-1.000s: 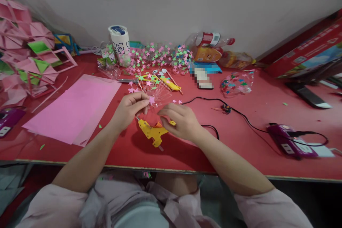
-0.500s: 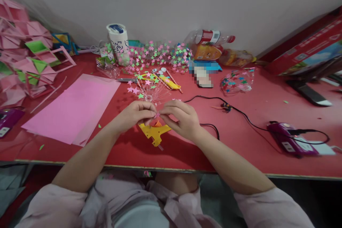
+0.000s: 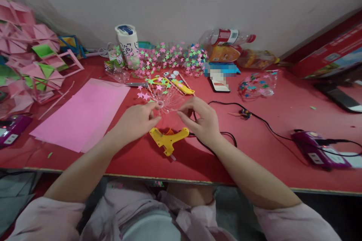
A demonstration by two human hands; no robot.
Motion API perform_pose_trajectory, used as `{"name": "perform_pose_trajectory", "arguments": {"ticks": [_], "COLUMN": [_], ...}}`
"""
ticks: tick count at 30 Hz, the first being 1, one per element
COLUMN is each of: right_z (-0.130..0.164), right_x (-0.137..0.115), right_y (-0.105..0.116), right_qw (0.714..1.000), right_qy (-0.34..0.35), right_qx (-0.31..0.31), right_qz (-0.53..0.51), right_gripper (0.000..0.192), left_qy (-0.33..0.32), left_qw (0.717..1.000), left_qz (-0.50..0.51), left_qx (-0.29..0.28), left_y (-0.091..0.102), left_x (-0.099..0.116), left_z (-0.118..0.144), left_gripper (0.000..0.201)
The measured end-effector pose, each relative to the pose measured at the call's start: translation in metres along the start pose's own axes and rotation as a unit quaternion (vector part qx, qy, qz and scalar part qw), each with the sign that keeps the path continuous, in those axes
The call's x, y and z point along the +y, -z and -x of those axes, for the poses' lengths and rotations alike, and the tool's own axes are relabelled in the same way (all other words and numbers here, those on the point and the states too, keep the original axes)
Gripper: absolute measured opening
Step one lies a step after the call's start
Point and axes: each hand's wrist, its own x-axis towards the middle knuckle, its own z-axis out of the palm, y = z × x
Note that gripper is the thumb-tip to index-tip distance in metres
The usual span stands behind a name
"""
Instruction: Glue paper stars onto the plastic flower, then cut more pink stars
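Observation:
A clear plastic piece cut into thin strips (image 3: 171, 99) spreads out from a round ring (image 3: 160, 104), with pink and green stars on several strip ends. My left hand (image 3: 138, 122) is at the ring's near left side, thumb and forefinger apart, the forefinger tip at the ring's edge. My right hand (image 3: 204, 118) pinches the end of one clear strip between thumb and forefinger. Just below both hands, a yellow glue gun (image 3: 169, 140) lies on its side with a clear glue stick poking out.
Pink paper sheets (image 3: 82, 115) lie left, beside pink and green folded-paper shapes (image 3: 42, 56). Scissors (image 3: 137, 84), a phone (image 3: 222, 84), a bag of stars (image 3: 256, 86) and bottles (image 3: 226, 37) stand behind. A black cord (image 3: 261, 122) runs to a purple power strip (image 3: 316, 150) at right.
My hands have moved apart. The small pink star held between them is no longer visible there. My right hand now pinches a strip, and the glue gun shows more fully.

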Motion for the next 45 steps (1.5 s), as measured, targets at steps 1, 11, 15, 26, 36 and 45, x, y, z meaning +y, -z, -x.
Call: {"name": "perform_pose_trajectory", "arguments": {"ticks": [1, 11, 15, 26, 36, 45], "right_z": [0.001, 0.012, 0.014, 0.013, 0.014, 0.015], "right_x": [0.000, 0.001, 0.003, 0.007, 0.008, 0.006], "right_y": [-0.002, -0.020, -0.024, -0.027, -0.028, -0.029], "right_qw": [1.000, 0.993, 0.986, 0.969, 0.971, 0.988], "right_qy": [-0.007, 0.003, 0.055, 0.119, 0.093, 0.008], "right_qx": [-0.008, -0.078, -0.085, -0.085, -0.095, -0.089], "right_qz": [0.004, 0.084, 0.130, 0.199, 0.199, 0.126], "right_gripper": [0.009, 0.013, 0.013, 0.020, 0.023, 0.014], "left_qy": [0.001, -0.032, -0.035, -0.092, -0.114, -0.058], "left_qw": [1.000, 0.987, 0.987, 0.989, 0.986, 0.985], "left_qz": [0.004, 0.129, 0.133, 0.082, 0.090, 0.147], "left_qx": [0.017, 0.090, 0.088, 0.085, 0.082, 0.068], "left_y": [-0.006, -0.035, -0.036, -0.034, -0.035, -0.031], "left_x": [-0.002, -0.017, -0.017, -0.016, -0.015, -0.012], "left_z": [0.000, -0.001, -0.001, 0.002, 0.003, 0.001], "left_gripper": [0.029, 0.009, 0.006, 0.013, 0.009, 0.006]}}
